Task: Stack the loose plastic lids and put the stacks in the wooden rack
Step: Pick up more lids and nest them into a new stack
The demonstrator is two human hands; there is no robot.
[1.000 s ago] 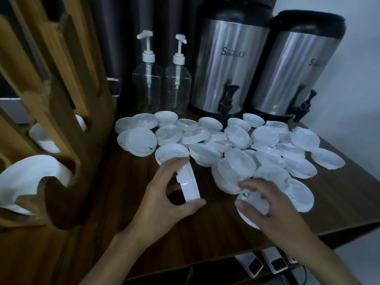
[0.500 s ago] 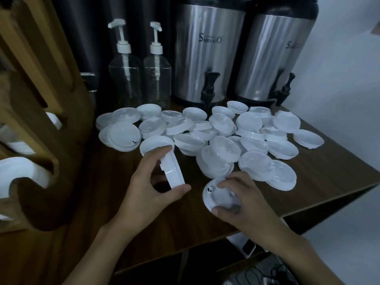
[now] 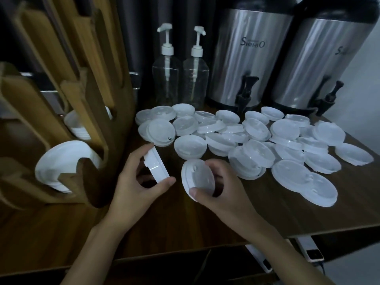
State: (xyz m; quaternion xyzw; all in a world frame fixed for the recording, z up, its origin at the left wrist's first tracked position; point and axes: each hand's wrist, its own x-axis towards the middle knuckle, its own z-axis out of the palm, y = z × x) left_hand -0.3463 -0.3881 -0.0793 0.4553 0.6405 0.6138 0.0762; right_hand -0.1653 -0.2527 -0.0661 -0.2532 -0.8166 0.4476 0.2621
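Observation:
Several loose white plastic lids lie scattered over the dark wooden table. My left hand holds a small stack of lids on edge, between thumb and fingers. My right hand grips a single lid, tilted with its top facing left, a short gap right of the stack. The wooden rack stands at the left; stacked lids fill its near slot and more stacked lids sit in the slot behind.
Two clear pump bottles and two steel drink dispensers with black taps line the back wall. The table's front edge runs close to my wrists, and a white power strip lies below it at the right.
My right hand picked one lid off the table near the front edge, lifted it and carried it left towards the stack in my left hand. The camera view shifted slightly.

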